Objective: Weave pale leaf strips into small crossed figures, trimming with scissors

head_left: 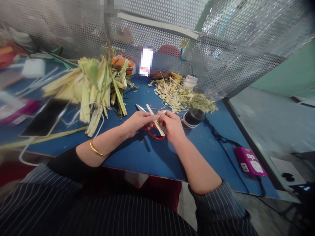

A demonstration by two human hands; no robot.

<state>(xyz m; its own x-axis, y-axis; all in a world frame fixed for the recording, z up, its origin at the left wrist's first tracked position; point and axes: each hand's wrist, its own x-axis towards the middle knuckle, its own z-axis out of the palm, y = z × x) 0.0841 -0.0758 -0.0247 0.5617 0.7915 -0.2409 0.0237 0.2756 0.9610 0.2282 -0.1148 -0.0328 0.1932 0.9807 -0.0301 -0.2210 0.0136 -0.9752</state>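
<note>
Over the middle of the table, my left hand (139, 123) and my right hand (173, 125) meet fingertip to fingertip. My left fingers pinch a narrow, pale strip (161, 130), apparently corn husk, which slants between the hands. The right thumb and fingers are closed at the same spot, with a small pale end showing by them; the rest of their hold is hidden. Beneath the hands lie scissors (157, 137) with red handles, blade pointing up and left. A dark spool (193, 117) wound with white cord stands just right of my right hand.
Corn husks (92, 85) are heaped at left, and shredded husk (174, 95) lies behind the hands. A bright phone screen (146, 61) stands at the back. A tablet-like device (45, 118) with a white cable is at left; a purple power strip (250, 161) and black cables are at right.
</note>
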